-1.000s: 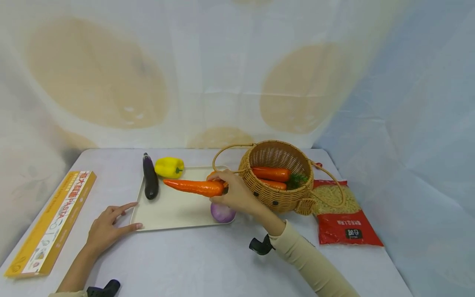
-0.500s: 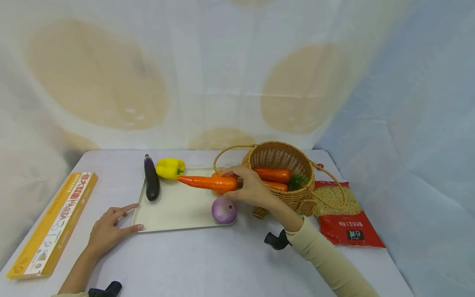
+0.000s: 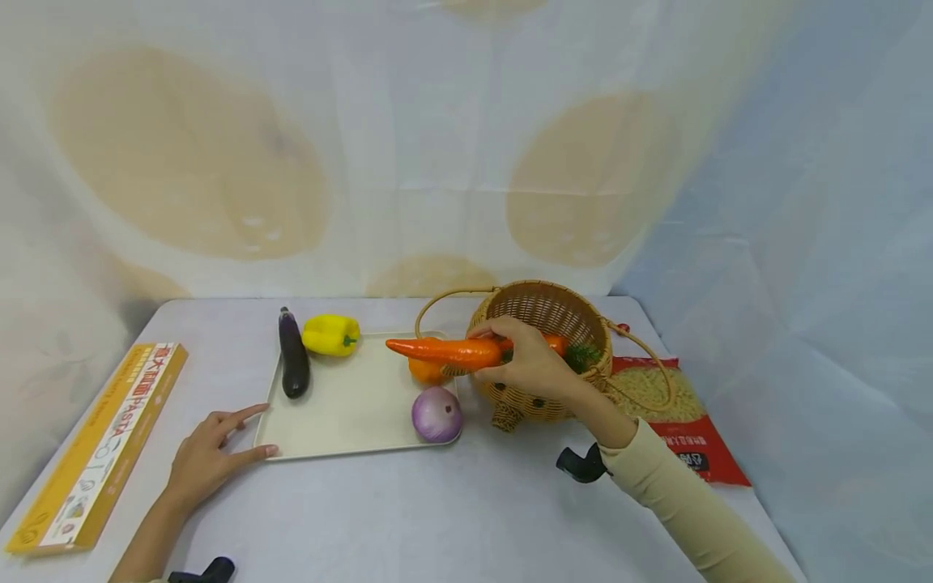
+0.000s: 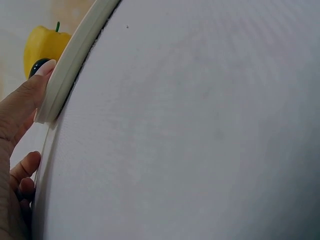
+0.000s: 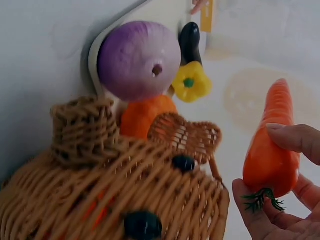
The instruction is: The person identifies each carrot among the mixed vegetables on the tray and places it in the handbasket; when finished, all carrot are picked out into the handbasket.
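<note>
Pinched by its stem end, a carrot is held in the air by my right hand. It points left, level in front of the wicker basket, overlapping the rim in the head view. The basket holds other carrots, partly hidden by the hand. My left hand touches the near left corner of the cream tray, thumb and forefinger spread along its rim. On the tray are a purple onion and an orange ribbed vegetable at the right, a yellow bell pepper and an eggplant at the left.
A long yellow pasta box lies at the table's left side. Right of the basket lies a red pasta bag, partly behind the sleeve. The basket's handle loops stick out on both sides. A cloth wall rises behind the table.
My right hand has carried the carrot rightward, from over the tray to the front of the basket, uncovering the onion and orange vegetable. My left hand stays at the tray corner.
</note>
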Demonstrator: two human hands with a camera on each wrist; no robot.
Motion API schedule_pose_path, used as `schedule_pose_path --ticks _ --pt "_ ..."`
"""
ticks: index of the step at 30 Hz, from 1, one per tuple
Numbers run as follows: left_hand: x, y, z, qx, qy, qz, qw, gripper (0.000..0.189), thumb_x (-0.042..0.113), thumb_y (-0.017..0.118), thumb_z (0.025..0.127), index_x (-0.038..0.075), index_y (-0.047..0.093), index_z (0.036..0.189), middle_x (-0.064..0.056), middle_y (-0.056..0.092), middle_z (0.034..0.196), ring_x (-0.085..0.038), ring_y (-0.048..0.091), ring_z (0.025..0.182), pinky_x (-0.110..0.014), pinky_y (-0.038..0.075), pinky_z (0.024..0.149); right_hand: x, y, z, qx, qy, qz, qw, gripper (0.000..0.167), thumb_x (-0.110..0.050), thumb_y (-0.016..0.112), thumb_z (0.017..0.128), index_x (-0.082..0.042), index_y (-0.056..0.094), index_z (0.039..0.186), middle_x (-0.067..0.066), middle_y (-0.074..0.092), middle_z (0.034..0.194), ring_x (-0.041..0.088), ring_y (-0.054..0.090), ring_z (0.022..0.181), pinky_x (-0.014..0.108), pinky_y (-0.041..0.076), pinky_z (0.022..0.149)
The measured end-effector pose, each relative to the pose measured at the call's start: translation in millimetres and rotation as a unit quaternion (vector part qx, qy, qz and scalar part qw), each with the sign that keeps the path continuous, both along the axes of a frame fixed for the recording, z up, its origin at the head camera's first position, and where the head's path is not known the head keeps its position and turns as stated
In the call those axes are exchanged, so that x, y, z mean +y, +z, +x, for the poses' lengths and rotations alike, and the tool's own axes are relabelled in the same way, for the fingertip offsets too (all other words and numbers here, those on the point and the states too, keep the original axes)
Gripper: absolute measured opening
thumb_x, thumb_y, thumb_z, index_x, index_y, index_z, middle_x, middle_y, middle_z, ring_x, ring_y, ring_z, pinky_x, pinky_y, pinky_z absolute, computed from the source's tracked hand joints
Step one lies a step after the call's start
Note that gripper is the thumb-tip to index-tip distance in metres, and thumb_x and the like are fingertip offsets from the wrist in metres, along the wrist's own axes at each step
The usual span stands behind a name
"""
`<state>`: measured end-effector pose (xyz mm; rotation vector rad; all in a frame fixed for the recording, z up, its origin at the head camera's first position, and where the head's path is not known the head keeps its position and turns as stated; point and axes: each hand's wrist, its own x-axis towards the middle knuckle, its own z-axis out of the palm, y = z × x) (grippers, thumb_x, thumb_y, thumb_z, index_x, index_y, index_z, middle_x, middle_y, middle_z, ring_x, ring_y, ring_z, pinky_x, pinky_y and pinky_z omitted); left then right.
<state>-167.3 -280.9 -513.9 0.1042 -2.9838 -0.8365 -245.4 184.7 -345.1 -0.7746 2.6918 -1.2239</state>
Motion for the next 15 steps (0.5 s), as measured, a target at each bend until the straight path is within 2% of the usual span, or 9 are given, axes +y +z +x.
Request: schedule_pose_path --ticks 6,9,15 --pt "-1.5 -0.7 0.7 -0.002 -0.003 -0.001 1.0 0.079 0.06 0.077 0.077 0.021 0.055 0.142 -0.019 0.055 0.117 -0.026 0.045 0.09 -0.037 0.032 0.068 25 11.1 -9.4 0.004 0.001 0.023 0.9997 0.045 -0.01 0.082 0.077 -0.014 0.066 0.118 0.005 0.063 0.113 0.024 0.054 0.102 0.042 0.045 0.089" --pt "-2.4 -1.3 0.8 -0.001 -0.004 -0.003 1.0 0.079 0.06 0.077 0.077 0.021 0.055 0.142 -0.019 0.055 0.117 -0.026 0.046 0.091 -0.038 0.032 0.069 39 19.9 -18.1 -0.01 0.008 0.034 0.9993 0.044 -0.011 0.082 0.078 -0.014 0.065 0.119 0.007 0.064 0.112 0.026 0.055 0.102 0.042 0.045 0.087" --pt "-2.4 -0.3 0.0 -0.005 -0.004 -0.004 1.0 0.08 0.06 0.077 0.076 0.02 0.054 0.143 -0.02 0.055 0.117 -0.027 0.045 0.091 -0.038 0.032 0.069 65 38.1 -32.6 -0.052 0.013 0.063 0.9965 0.046 -0.007 0.08 0.08 -0.01 0.063 0.122 0.013 0.061 0.12 0.029 0.056 0.106 0.041 0.049 0.085"
